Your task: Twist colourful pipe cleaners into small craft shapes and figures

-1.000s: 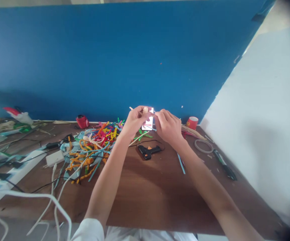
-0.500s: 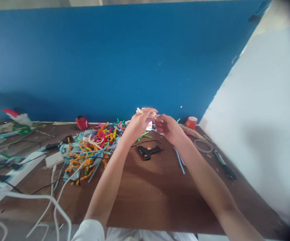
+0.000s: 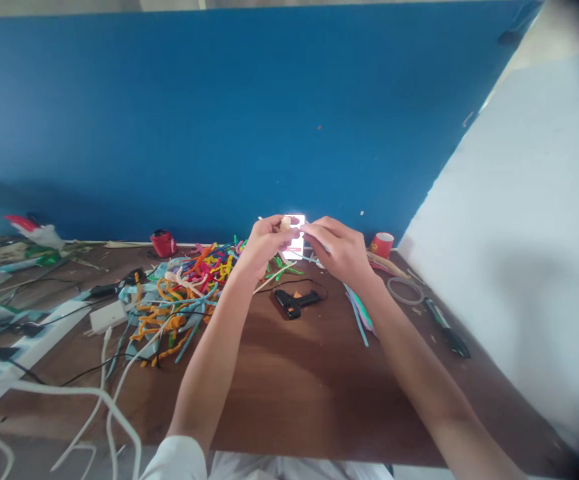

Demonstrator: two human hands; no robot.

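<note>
My left hand [image 3: 264, 245] is closed around a bundled cream pipe cleaner [image 3: 286, 223], raised in front of the blue wall. A thin cream stem [image 3: 275, 277] slants down to the left below that hand. The fingers of my right hand [image 3: 340, 248] are pinched together, their tips meeting my left thumb; whatever they grip is too small to make out. Behind both hands a phone [image 3: 297, 253] with a bright screen stands upright, partly covered. On the table below lies a black glue gun [image 3: 297, 303] with an orange trigger.
A tangled pile of colourful pipe cleaners [image 3: 182, 293] spreads to the left, near a white power strip [image 3: 44, 340] and cables. Light blue strips [image 3: 358, 320] lie beneath my right forearm. Farther right are a red paper cup [image 3: 382, 245], a tape ring [image 3: 405, 291] and a dark green-black tool [image 3: 447, 328].
My hands have parted slightly, and my left hand has shifted left and turned, showing the cream bundle between its fingers. More of the phone screen shows, and the thin stem now appears below.
</note>
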